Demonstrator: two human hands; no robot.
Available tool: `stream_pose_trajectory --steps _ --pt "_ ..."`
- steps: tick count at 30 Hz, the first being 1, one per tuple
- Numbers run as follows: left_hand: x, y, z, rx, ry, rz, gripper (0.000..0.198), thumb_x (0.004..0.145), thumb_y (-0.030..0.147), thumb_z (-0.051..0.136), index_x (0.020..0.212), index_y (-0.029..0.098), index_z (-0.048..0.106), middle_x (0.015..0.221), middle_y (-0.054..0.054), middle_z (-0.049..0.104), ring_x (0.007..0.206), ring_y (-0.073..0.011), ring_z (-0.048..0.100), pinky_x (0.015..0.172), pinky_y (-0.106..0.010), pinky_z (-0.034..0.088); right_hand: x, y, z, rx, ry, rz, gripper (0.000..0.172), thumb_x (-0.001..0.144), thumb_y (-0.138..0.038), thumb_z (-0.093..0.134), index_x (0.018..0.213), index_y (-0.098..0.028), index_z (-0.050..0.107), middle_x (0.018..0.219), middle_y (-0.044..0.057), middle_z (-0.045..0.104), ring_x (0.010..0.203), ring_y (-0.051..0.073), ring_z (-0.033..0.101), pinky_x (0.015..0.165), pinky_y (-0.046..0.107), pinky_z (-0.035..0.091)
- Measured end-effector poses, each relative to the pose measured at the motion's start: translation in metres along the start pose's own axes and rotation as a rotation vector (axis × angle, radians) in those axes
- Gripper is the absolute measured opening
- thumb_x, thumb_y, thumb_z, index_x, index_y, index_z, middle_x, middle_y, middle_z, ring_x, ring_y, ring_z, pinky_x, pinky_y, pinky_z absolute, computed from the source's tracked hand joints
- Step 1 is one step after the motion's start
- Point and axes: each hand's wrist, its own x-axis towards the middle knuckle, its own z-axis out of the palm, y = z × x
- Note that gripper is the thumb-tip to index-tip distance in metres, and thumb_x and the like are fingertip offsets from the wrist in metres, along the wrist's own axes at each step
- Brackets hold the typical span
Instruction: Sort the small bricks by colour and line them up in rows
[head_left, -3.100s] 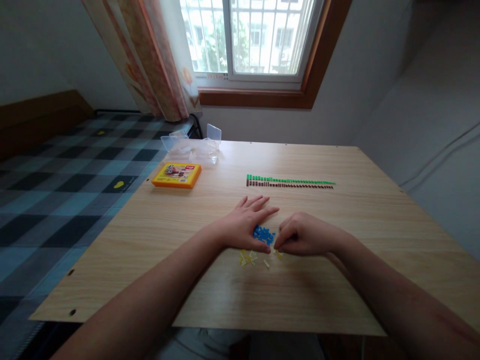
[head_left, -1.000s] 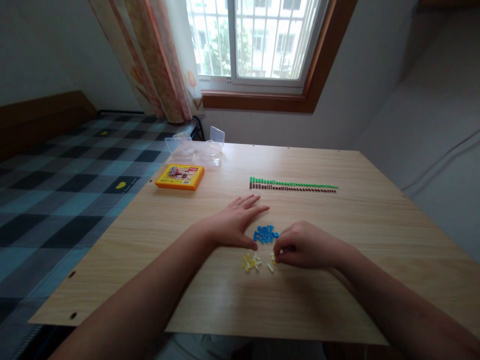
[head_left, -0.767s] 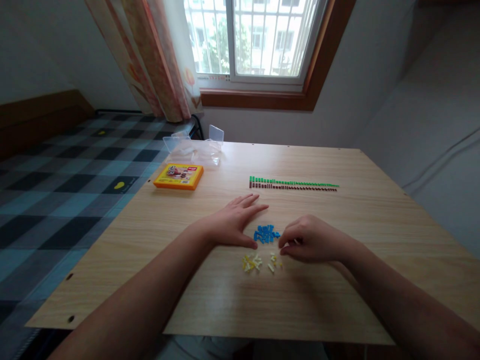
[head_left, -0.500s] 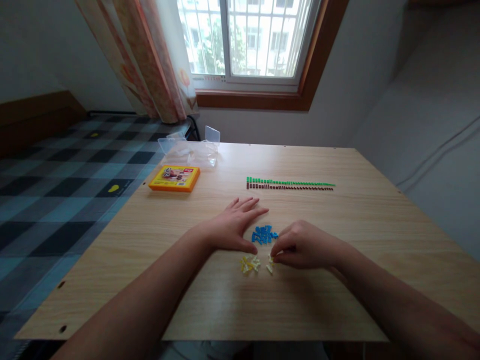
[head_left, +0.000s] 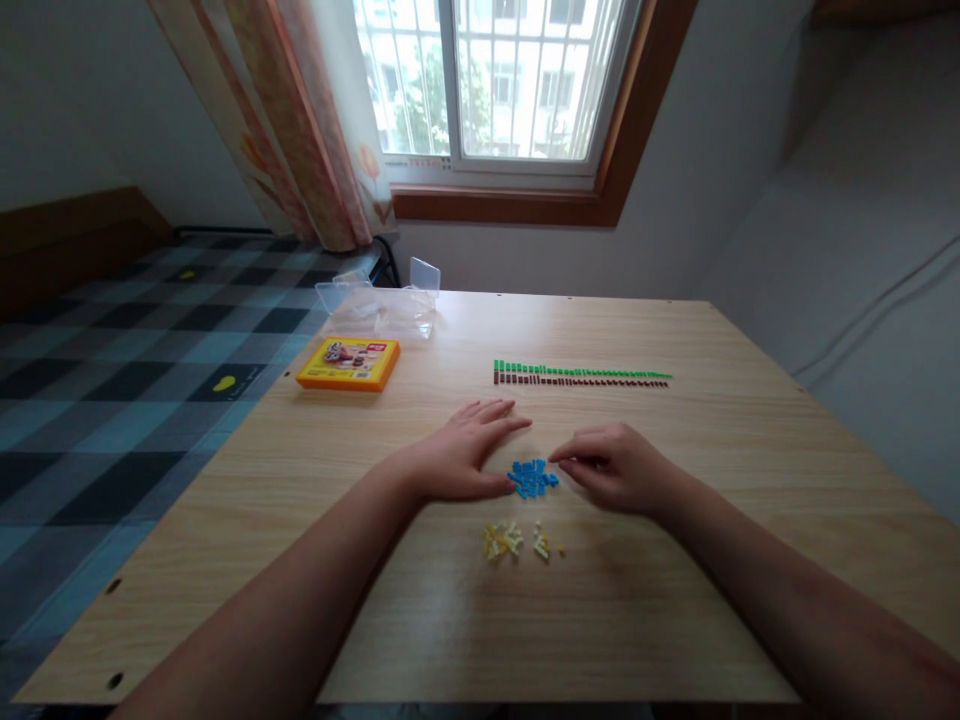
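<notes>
My left hand [head_left: 474,452] lies on the table with its fingers spread, the thumb tip against the left side of a heap of small blue bricks [head_left: 532,480]. On the heap's right side is my right hand [head_left: 616,468]; its index finger points at the bricks, slightly apart from the thumb, and no piece shows between them. Nearer to me lies a small pile of yellow and cream bricks [head_left: 502,541]. Just right of it sit a smaller cream and yellow cluster [head_left: 541,542] and a single yellow piece [head_left: 561,550].
Farther back, a row of green bricks [head_left: 570,371] runs beside a row of brown bricks [head_left: 570,381]. An orange-yellow box [head_left: 349,364] lies at the table's left, with clear plastic packaging [head_left: 382,312] behind it. A checkered bed [head_left: 150,400] adjoins the left edge.
My right hand has moved up from the cream and yellow cluster to the blue heap, its pinch loosened. A single yellow piece now shows right of the cluster. My left hand stays nearly in place.
</notes>
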Motion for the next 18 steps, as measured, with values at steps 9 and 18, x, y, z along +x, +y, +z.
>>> stream_pose_trajectory --steps 9,18 --pt "-0.002 -0.010 -0.007 -0.123 -0.018 -0.010 0.083 0.073 0.032 0.079 0.149 0.029 0.045 0.163 -0.011 0.030 0.151 -0.0334 0.025 0.122 -0.053 0.027 0.003 -0.001 0.003 -0.010 -0.101 -0.028 0.019 0.090 -0.021 0.061 0.098 -0.021 0.079 0.074 0.002 0.068 0.059 0.010 0.056 0.057 0.023 0.039" --pt "0.006 -0.017 0.001 -0.238 0.185 -0.039 0.011 0.078 0.021 0.069 0.089 0.019 0.069 0.141 -0.009 0.057 0.119 -0.0257 0.061 0.099 -0.041 0.051 0.003 0.002 0.003 -0.013 -0.091 -0.023 0.019 0.089 -0.020 0.061 0.098 -0.020 0.078 0.075 0.002 0.069 0.059 0.010 0.056 0.057 0.023 0.039"
